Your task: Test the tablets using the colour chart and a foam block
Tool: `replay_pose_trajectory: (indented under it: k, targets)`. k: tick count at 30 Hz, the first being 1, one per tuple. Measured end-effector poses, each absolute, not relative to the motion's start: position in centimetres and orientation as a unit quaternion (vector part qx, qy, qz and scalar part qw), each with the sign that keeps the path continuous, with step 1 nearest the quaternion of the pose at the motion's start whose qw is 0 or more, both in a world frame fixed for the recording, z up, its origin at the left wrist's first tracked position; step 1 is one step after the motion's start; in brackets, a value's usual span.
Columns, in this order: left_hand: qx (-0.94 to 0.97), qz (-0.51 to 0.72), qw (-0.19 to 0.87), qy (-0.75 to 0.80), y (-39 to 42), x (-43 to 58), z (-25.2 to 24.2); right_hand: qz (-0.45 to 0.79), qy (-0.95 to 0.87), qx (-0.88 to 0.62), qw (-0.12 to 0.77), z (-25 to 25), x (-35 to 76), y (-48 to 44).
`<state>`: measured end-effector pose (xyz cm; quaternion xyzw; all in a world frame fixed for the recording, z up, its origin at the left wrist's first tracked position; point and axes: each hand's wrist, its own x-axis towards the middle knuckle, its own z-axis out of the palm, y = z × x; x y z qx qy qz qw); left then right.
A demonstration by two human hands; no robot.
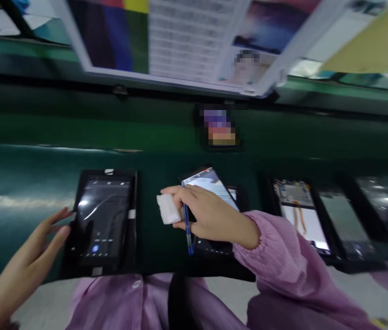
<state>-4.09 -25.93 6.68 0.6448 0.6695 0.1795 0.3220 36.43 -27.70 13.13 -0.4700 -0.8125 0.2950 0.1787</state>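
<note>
In the head view my right hand (209,213) grips a folded white cloth (168,209) at its fingertips. A blue pen (187,224) is held in the same hand, pointing down towards the bench edge. Beneath that hand lies a phone (206,178) with a lit screen, partly hidden by my fingers and wrist. My left hand (44,245) has its fingers apart beside the left edge of a black device with a dark screen (102,215); whether the fingertips touch it I cannot tell. Small white tabs show on that device's frame.
To the right lie an opened phone (304,215) with its inner parts showing and a grey panel (345,220) in dark trays. Another phone (219,126) rests farther back on the green bench (159,183). A framed sheet board (183,46) stands at the back.
</note>
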Motion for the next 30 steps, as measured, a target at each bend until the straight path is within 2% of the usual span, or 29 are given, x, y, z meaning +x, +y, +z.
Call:
replay_pose_trajectory:
  k: [3,6,9,15,22,30]
  targets:
    - [0.585,0.181,0.423,0.668,-26.1,-5.1,5.8,0.227,-0.846,-0.473,0.095,11.3,33.9,-25.8]
    - [0.616,0.217,0.394,0.647,-26.5,-4.9,5.1,0.168,-0.845,-0.504,0.062,10.2,32.2,-24.2]
    - [0.709,0.272,0.312,0.57,-27.3,-3.4,5.1,0.155,-0.83,-0.528,0.088,10.8,30.1,-24.0]
    - [0.879,0.274,0.28,0.273,-27.8,1.0,6.8,0.204,-0.805,-0.534,0.161,12.8,24.4,-24.9]
    - [0.908,0.301,0.185,0.226,-26.6,0.1,6.9,0.263,-0.786,-0.508,0.232,12.0,21.2,-24.5]
    - [0.907,0.356,0.088,0.208,-27.8,-0.7,6.3,0.282,-0.781,-0.5,0.246,10.9,17.5,-24.8]
